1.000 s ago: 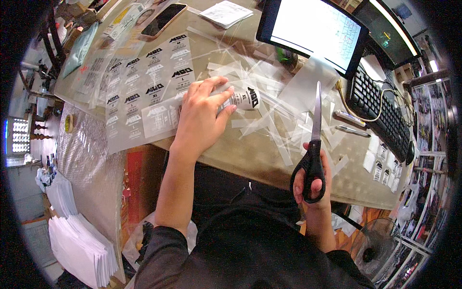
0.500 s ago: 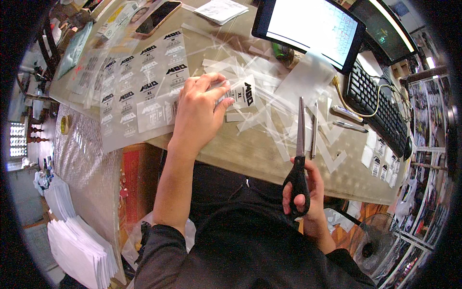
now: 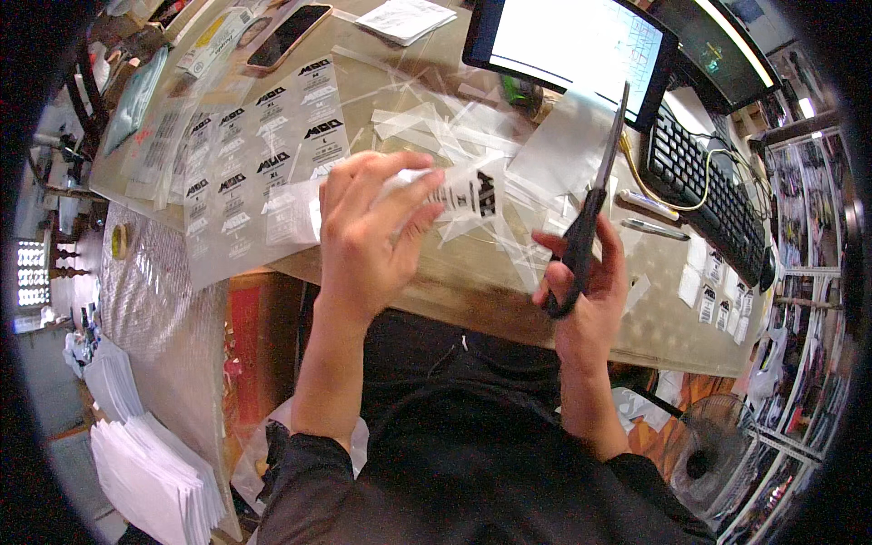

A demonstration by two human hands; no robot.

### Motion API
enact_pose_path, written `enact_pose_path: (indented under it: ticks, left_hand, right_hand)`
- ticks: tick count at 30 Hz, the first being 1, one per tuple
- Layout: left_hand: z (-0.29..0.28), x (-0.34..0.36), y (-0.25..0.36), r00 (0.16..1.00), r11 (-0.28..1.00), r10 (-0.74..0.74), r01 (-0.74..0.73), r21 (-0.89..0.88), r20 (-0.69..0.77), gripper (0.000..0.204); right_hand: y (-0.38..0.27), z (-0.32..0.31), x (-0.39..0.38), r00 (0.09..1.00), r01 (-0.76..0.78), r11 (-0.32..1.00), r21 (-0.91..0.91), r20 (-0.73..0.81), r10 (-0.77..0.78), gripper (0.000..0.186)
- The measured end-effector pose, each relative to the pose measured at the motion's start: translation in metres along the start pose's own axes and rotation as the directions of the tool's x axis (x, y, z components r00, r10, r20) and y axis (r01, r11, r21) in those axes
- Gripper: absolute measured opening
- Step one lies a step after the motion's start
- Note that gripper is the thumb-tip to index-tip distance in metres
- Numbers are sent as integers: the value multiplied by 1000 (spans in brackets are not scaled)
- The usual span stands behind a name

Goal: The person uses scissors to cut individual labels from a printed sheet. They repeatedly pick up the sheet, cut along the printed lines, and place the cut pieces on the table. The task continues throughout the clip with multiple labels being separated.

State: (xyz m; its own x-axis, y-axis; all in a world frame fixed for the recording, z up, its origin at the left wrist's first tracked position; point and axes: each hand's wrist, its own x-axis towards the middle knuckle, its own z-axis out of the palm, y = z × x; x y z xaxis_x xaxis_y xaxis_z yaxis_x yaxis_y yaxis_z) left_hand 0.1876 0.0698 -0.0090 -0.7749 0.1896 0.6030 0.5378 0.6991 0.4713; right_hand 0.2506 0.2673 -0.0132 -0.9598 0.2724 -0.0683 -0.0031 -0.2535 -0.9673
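Pinched in the fingers of my left hand (image 3: 368, 227) is a translucent strip with black printed labels (image 3: 480, 193), lifted off the table, its printed end pointing right. My right hand (image 3: 595, 313) grips black-handled scissors (image 3: 589, 213) by the loops. Their blades look closed and point up and away, clear of the strip. Beneath and left of my left hand lies a large translucent sheet of printed labels (image 3: 211, 250). Clear film offcuts (image 3: 413, 127) are scattered beyond and between my hands.
A lit tablet (image 3: 554, 45) stands at the back, with a black keyboard (image 3: 699, 186) and pens (image 3: 656, 229) to its right. Small cut labels (image 3: 707, 307) lie near the right edge. At the far left are a phone (image 3: 289, 38) and white papers (image 3: 404, 20).
My left hand has raised the strip from the table and tilted it. My right hand has moved up and forward with the scissors, from the table's near edge to over the table.
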Motion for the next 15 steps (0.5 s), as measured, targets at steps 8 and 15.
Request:
enact_pose_path:
  ticks: [8,15]
  left_hand:
    - [-4,-34,25,994,997,-50,56,53,-95,38]
    - [27,-89,65,879,286,-387,401,-870,278,66]
  right_hand:
    - [6,28,10,997,-72,997,-15,26,72,61]
    - [-3,24,5,971,-228,968,109,97,218,62]
